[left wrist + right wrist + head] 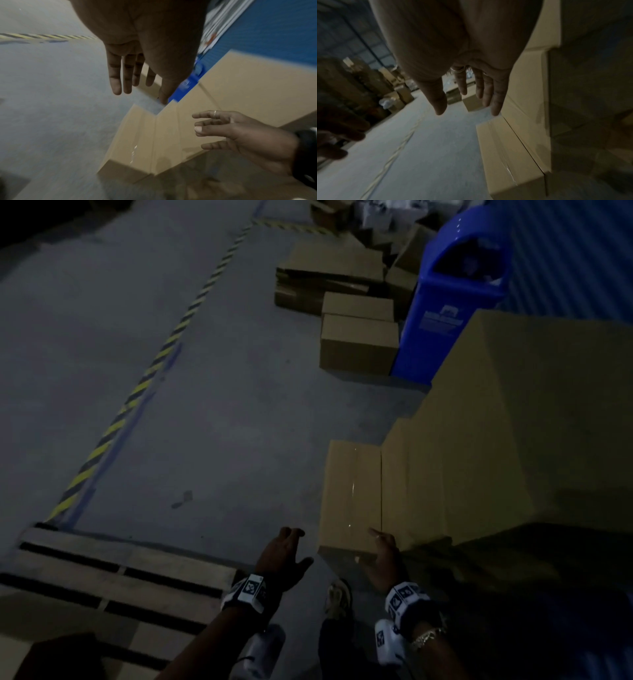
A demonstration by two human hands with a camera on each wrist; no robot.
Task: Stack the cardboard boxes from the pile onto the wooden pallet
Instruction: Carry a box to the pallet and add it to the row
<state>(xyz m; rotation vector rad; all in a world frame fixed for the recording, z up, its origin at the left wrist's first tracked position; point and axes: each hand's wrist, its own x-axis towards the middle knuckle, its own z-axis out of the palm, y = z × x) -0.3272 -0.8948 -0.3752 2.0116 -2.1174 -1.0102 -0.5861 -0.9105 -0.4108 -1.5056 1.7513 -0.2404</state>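
A low taped cardboard box [351,494] stands on the floor at the left foot of a stepped pile of larger boxes [507,422]. My left hand [284,553] hovers open just left of that box's near corner, fingers straight [120,75], holding nothing. My right hand [385,556] hangs open over the box's near right edge, fingers spread [486,92]; it shows in the left wrist view too [228,129]. Contact with the box cannot be told. The wooden pallet [113,583] lies at the lower left with cardboard at its near end.
A blue bin [448,296] stands behind the pile. More boxes [358,344] and flattened cardboard [329,272] lie beyond it. Yellow-black floor tape [144,385] runs diagonally across bare grey concrete. My foot [339,597] is between my wrists.
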